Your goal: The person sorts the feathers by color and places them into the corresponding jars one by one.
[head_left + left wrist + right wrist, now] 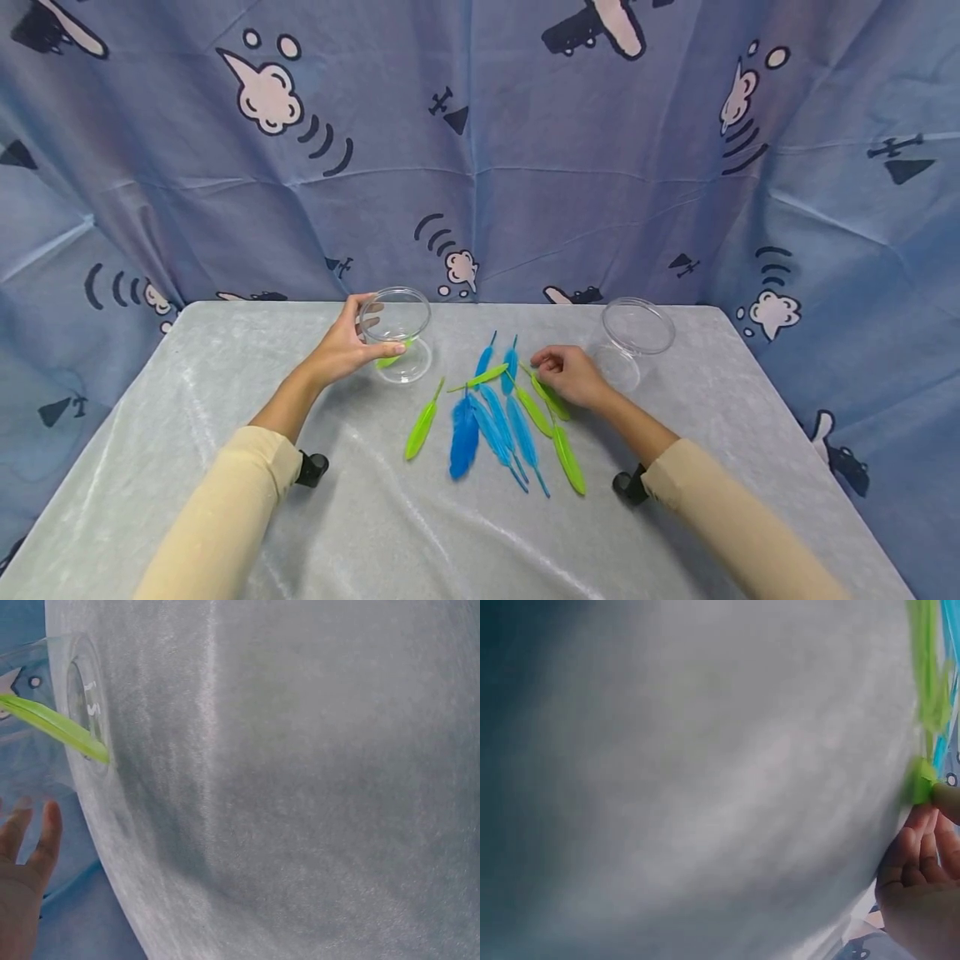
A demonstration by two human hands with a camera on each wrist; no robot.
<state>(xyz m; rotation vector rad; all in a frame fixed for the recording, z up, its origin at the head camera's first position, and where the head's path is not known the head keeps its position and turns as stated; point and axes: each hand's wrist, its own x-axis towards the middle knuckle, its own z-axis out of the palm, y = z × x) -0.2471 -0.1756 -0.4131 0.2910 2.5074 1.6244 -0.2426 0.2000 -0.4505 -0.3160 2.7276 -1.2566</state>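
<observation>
My left hand (341,350) grips a clear plastic cup (411,323), with the fingers behind it and the thumb in front. Inside the cup lies a green feather (60,731), slanted against its wall. The right hand (573,375) is over the right side of a group of feathers, fingers curled. Between its thumb and fingertips it pinches a green feather (922,784), whose longer part (557,404) lies on the table. Nearby are other green feathers (567,460), light blue feathers (522,429) and a darker blue feather (463,437).
A second clear cup (637,327) stands just behind the right hand. One green feather (422,429) lies apart, left of the group. A pale cloth covers the table (360,533), and a patterned blue curtain (540,167) hangs along its back edge.
</observation>
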